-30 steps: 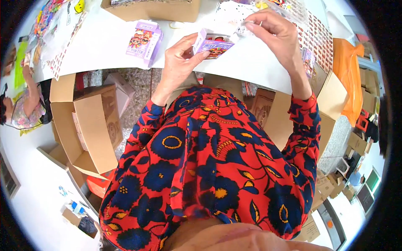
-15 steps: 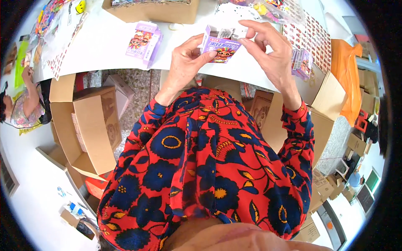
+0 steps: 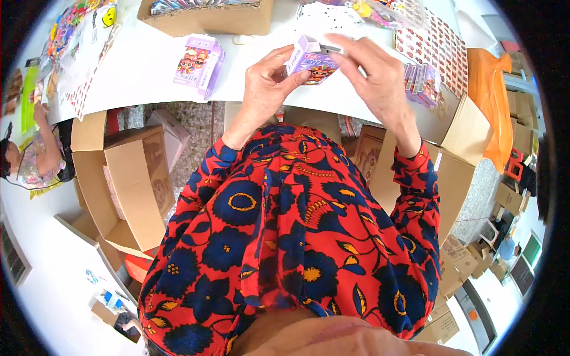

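My left hand point(image 3: 264, 89) grips a small purple box point(image 3: 317, 71) with a cartoon picture on its front, thumb across the front and fingers at its left side. The box is upright, its top open and a white flap raised on the left. My right hand point(image 3: 380, 77) is at the top right of the box, thumb and bent fingers around its upper edge. Something dark shows in the opening; its kind is unclear. Left of my hands lies a stack of flat purple boxes point(image 3: 196, 64). Several filled purple boxes point(image 3: 424, 84) stand in a row on the right.
A cardboard carton point(image 3: 205, 21) of small packets stands at the back of the white table point(image 3: 249, 65). Sticker sheets point(image 3: 436, 50) and bags of colourful pieces point(image 3: 380, 12) lie back right. Open cartons point(image 3: 127, 184) flank me below. A person point(image 3: 41, 154) sits far left.
My right fingers have moved slightly left and over the box's top. The barcode-labelled item that stuck out of the opening is now mostly out of sight. The whole view has shifted slightly.
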Motion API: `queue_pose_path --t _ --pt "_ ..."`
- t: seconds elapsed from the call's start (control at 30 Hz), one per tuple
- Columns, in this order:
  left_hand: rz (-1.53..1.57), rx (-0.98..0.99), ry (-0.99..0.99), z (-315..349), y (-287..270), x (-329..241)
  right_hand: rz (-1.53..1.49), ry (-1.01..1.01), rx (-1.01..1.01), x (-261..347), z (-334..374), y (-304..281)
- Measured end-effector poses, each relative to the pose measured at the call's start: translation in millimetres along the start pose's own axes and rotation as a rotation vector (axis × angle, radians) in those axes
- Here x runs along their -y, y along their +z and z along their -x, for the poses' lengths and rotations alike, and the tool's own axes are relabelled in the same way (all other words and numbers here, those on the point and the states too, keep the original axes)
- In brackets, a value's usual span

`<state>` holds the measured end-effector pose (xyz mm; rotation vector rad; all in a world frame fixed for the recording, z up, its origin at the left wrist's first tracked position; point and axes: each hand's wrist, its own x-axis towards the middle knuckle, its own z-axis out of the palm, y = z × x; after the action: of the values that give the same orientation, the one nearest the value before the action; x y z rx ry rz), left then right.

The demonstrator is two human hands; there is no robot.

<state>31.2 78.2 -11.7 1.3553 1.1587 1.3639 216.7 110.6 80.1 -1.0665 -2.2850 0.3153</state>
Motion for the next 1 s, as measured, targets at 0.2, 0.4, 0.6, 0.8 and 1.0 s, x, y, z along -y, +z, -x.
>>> queue_pose_path --t 0.2,0.4,0.6,0.8,1.0 --pt "0.321 0.068 -0.147 -7.1 3.8 -14.2 -0.406 0.218 -0.250 -15.3 12.8 18.4" --pt "-0.010 0.135 -0.087 -39.4 8.9 -15.7 -0.652 0.393 -0.226 -39.5 30.6 30.1" --pt "-0.558 0.168 0.530 -120.4 20.6 -15.3 -0.603 0.366 -0.309 -51.2 27.2 8.0" --pt "-0.564 0.135 0.671 -132.5 25.0 -11.8 -0.557 0.417 -0.275 -52.5 27.1 11.1" --pt "-0.176 0.089 0.180 -102.4 28.7 -40.0 -0.622 0.424 -0.295 -53.8 24.4 17.4"
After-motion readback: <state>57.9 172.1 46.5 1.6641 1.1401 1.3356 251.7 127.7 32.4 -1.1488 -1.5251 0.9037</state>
